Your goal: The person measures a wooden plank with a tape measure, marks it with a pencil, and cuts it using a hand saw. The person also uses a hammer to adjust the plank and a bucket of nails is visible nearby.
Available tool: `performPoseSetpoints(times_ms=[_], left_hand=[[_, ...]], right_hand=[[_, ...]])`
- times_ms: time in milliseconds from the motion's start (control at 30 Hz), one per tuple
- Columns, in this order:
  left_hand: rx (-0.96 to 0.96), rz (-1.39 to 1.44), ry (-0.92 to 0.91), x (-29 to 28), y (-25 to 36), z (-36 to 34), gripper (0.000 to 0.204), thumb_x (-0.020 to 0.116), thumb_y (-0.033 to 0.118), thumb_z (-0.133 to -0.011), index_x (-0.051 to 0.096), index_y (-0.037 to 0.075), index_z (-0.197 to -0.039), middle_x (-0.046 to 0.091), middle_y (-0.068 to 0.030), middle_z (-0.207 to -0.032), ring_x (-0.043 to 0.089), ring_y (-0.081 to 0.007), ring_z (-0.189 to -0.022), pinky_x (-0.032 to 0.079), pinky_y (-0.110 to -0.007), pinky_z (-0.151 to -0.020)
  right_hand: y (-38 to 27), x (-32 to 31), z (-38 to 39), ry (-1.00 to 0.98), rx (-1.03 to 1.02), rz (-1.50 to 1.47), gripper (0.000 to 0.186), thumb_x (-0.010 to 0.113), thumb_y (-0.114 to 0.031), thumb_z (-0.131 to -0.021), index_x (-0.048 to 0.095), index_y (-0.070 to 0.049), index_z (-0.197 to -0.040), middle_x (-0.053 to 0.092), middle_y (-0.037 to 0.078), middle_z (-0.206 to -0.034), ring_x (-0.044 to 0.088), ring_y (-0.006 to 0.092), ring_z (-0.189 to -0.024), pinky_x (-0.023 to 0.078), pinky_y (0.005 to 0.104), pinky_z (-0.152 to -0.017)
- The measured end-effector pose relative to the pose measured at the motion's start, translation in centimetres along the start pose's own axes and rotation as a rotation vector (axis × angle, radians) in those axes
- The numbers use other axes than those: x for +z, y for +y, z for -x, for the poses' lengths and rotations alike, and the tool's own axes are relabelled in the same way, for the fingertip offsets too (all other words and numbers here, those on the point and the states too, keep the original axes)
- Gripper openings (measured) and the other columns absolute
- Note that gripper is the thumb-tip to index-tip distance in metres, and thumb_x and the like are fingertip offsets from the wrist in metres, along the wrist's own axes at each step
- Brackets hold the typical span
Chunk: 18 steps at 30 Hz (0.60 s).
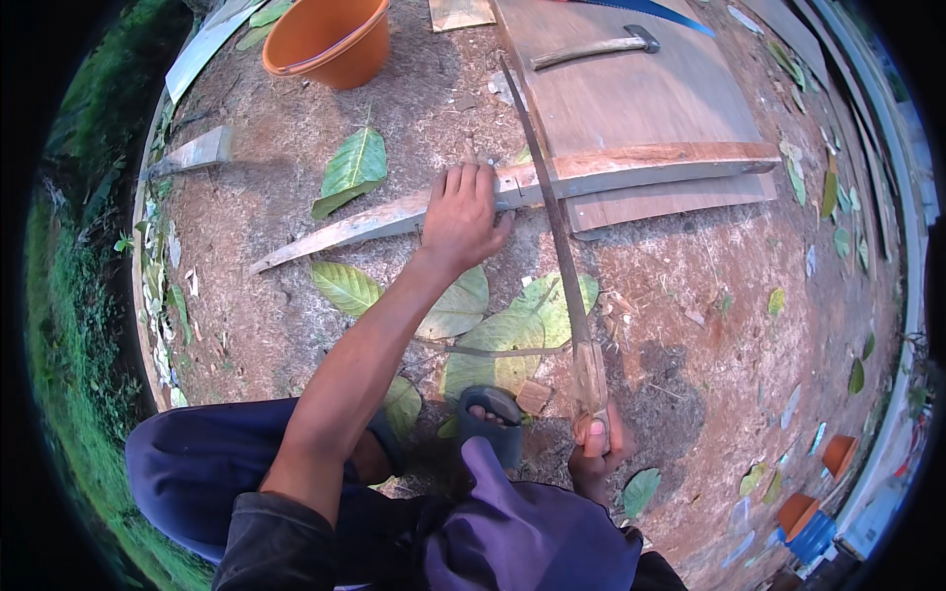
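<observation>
A long wooden beam lies crosswise in front of me, its right part over a plywood sheet. My left hand is closed over the beam left of its middle, fingers on the far edge. In my right hand is the wooden handle of a handsaw, gripped low and near my body. The long, dark, narrow blade crosses over the beam to the right of my left hand, with its tip pointing away. Whether its teeth have cut into the wood I cannot tell.
On the plywood lies a hammer. An orange bucket stands at the far left, above a wood offcut. Large leaves and a small wood block lie on the dirt. My sandalled foot is close to the block.
</observation>
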<state>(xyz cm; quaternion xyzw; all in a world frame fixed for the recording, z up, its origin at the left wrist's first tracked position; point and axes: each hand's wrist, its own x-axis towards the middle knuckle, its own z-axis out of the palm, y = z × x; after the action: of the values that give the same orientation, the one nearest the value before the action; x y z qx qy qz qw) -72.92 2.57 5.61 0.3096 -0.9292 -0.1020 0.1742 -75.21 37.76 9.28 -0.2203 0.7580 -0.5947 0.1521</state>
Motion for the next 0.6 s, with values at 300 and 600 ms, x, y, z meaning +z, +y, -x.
performPoseSetpoints(times_ms=[300,600], left_hand=[[-0.012,-0.066,0.305,4.3,2.3,5.0,0.049,0.061,0.000,-0.086,0.049,-0.002,-0.133,0.052,-0.0198,-0.131,0.049,-0.0392,-0.127,0.038,-0.051,-0.111],[-0.015,-0.023,0.316,6.0,4.5,8.3,0.054,0.062,-0.001,-0.085,0.047,0.002,-0.136,0.045,-0.0162,-0.135,0.042,-0.0361,-0.131,0.037,-0.050,-0.111]], right_hand=[[-0.5,-1.6,0.2,0.008,-0.009,0.067,0.046,0.059,-0.039,-0.100,0.062,0.006,-0.092,0.051,0.002,-0.067,0.045,0.0118,-0.057,0.037,0.0287,-0.051],[-0.4,-3.9,3.0,0.025,0.151,0.107,0.051,0.054,-0.046,-0.102,0.059,0.001,-0.082,0.051,0.001,-0.065,0.043,0.0089,-0.056,0.031,0.0267,-0.051]])
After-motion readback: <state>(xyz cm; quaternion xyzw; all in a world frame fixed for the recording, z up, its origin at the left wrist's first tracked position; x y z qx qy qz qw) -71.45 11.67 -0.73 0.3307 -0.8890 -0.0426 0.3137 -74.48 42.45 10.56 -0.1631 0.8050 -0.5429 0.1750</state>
